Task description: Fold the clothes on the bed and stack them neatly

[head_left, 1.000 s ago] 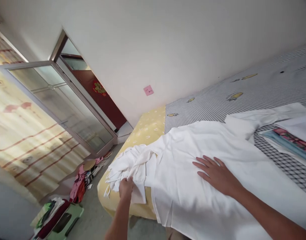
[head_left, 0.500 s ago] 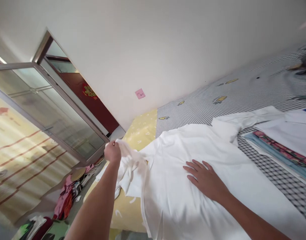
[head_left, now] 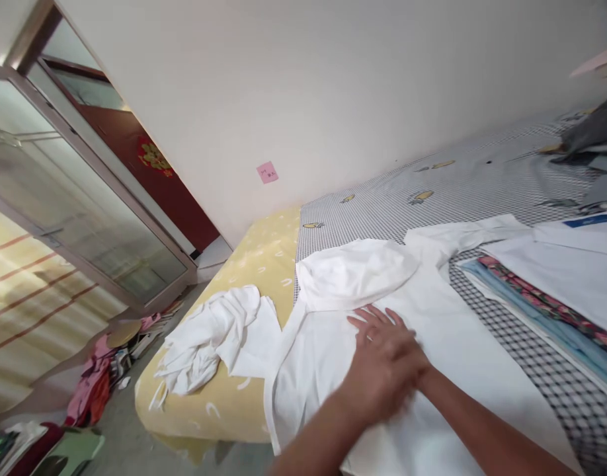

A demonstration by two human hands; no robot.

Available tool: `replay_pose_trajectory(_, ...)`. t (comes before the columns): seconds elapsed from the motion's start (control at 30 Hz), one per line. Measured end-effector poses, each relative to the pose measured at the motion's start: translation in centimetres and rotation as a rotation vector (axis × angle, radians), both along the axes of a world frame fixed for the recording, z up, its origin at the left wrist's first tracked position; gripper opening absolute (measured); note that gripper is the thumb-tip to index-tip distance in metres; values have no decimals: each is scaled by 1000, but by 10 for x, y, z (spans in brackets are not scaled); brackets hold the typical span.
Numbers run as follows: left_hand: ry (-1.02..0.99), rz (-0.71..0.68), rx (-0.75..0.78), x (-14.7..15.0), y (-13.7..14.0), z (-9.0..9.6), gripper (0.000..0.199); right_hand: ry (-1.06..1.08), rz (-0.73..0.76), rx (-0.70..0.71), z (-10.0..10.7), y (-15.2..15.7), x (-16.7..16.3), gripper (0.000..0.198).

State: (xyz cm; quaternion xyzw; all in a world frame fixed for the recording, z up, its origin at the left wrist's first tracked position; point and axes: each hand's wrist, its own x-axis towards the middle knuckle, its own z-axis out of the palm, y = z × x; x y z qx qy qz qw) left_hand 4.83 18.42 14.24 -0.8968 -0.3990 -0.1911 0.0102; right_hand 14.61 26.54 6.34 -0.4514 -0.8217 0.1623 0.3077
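Note:
A white garment (head_left: 462,337) lies spread on the bed, with a bunched, rounded hood-like part (head_left: 356,268) at its far end and a sleeve (head_left: 482,233) stretching to the right. My right hand (head_left: 380,322) rests on the garment just below that part, palm down and fingers spread. Crossing over it is my left hand (head_left: 377,377), smeared by motion; its fingers lie across the back of my right hand or wrist, and I cannot make out anything in them. Left of the garment sits a crumpled heap of white cloth (head_left: 211,340).
The bed has a yellow cover (head_left: 264,248) and a checked sheet (head_left: 343,225). Folded clothes (head_left: 546,297) are stacked at the right, with dark cloth (head_left: 594,125) farther back. A glass door (head_left: 100,205) stands at left. Pink clothing (head_left: 92,377) and other items lie on the floor.
My left hand has let go of the white cloth at the left and moved right, over my right hand. The garment's far end now lies bunched. The view has shifted slightly.

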Motion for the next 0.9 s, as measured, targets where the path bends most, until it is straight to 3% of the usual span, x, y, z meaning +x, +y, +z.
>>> replay_pose_trajectory(0.03, -117, 15, 19, -6, -25, -18, 31, -40, 13, 26, -1, 1, 0, 44)
replay_pose_trajectory(0.13, -391, 294, 65, -41, -98, -74, 35, -203, 32, 155, -3, 2, 1, 48)
replay_pose_trajectory(0.23, -793, 997, 205, -90, -158, -130, 18, -295, 1, 229, -7, 4, 5, 50)
replay_pose_trajectory(0.3, -932, 1426, 183, -121, -187, -156, 26, -330, -4, 224, -11, 6, 8, 51)
replay_pose_trajectory(0.37, -956, 1617, 85, -143, -202, -170, 47, -351, -6, 202, -16, 9, 11, 52)
replay_pose_trajectory(0.47, -872, 1572, -91, -155, -196, -174, 61, -369, -4, 172, -18, 12, 12, 53)
replay_pose_trajectory(0.57, -795, 1526, -186, -153, -169, -167, 56, -385, -16, 130, -10, 9, 11, 51)
replay_pose_trajectory(0.67, -798, 1549, -99, -154, -148, -156, 36, -320, -30, 38, 6, 2, 7, 46)
replay_pose_trajectory(0.77, -918, 1430, 18, -155, -143, -143, 29, -12, -73, -144, 14, 3, 2, 39)
replay_pose_trajectory(0.9, -1114, 1347, 1, -137, -153, -117, 27, 271, -324, -277, 16, 21, -3, 37)
